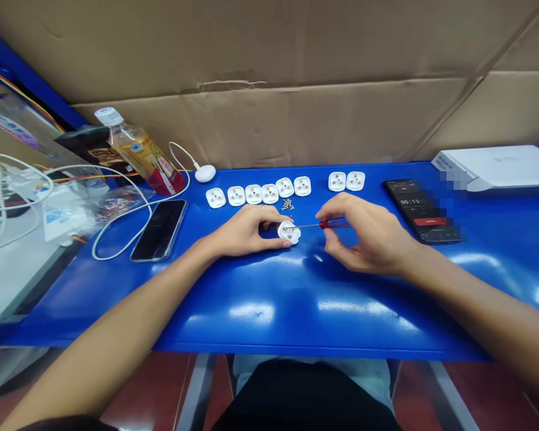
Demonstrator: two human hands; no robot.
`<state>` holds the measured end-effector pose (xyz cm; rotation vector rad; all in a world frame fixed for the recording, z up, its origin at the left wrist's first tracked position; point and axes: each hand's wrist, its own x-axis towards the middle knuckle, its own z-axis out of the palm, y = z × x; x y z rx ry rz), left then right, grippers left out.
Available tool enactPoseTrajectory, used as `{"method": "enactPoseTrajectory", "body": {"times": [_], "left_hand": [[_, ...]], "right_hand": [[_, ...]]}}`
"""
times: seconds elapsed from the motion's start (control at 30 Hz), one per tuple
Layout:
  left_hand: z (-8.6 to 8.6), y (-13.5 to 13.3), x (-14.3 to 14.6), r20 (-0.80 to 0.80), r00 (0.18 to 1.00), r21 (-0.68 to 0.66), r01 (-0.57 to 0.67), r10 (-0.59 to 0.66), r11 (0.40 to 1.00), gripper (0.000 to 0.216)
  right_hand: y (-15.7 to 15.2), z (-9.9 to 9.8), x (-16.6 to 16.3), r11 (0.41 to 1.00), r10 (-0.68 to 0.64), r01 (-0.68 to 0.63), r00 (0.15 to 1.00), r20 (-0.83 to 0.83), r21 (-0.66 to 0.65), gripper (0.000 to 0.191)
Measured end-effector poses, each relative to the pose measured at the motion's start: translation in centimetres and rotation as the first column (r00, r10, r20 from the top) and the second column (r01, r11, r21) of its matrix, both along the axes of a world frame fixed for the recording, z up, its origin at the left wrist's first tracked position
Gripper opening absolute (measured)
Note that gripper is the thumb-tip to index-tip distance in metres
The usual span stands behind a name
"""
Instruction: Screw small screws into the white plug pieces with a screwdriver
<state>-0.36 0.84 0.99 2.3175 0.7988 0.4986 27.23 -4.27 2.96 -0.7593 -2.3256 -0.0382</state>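
My left hand pinches a small white plastic fitting with metal parts inside, holding it by its edges near the middle of the blue table. With thumb and fingers, my right hand grips a screwdriver by its red handle. The thin shaft lies almost level, pointing left, and its tip reaches into the fitting's face; whether it sits in a screw is too small to tell. Just behind the fitting lies a small pile of screws. Several similar white fittings stand in a row farther back, and two more are to their right.
At left lie a phone, a looping white cable and a plastic bag. A drink bottle leans behind them, near a round white charger. To the right are a phone running a timer and a white box. Cardboard lines the back.
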Motion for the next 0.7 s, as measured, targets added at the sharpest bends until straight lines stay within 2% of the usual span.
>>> {"method": "enactPoseTrajectory", "body": {"times": [0.07, 0.2, 0.27, 0.4, 0.53, 0.7], "left_hand": [[0.01, -0.01, 0.0, -0.004, 1.0, -0.004, -0.004, 0.004, 1.0, 0.047], [0.06, -0.04, -0.01, -0.019, 1.0, -0.001, -0.014, 0.014, 1.0, 0.046], [0.09, -0.07, 0.0, -0.017, 1.0, -0.002, -0.016, 0.016, 1.0, 0.047], [0.17, -0.13, 0.04, -0.022, 1.0, -0.004, -0.014, 0.014, 1.0, 0.048], [0.23, -0.15, 0.01, -0.027, 1.0, -0.003, -0.015, 0.015, 1.0, 0.049], [0.26, -0.03, -0.19, -0.018, 1.0, 0.009, -0.02, 0.02, 1.0, 0.055]], "right_hand": [[-0.07, 0.02, -0.01, 1.0, -0.015, 0.015, 1.0, -0.004, -0.022, 0.025], [-0.12, -0.04, -0.08, 0.994, -0.109, 0.109, 0.994, -0.002, -0.014, 0.013], [-0.07, -0.12, -0.11, 0.996, -0.092, 0.092, 0.996, -0.001, 0.008, 0.009], [0.09, -0.33, -0.02, 1.0, -0.014, 0.014, 1.0, -0.012, 0.008, 0.02], [0.18, -0.43, 0.11, 1.0, -0.021, 0.022, 0.999, -0.036, 0.021, 0.023], [0.47, -0.2, 0.07, 0.99, -0.079, 0.091, 0.991, -0.107, 0.111, 0.018]]}}
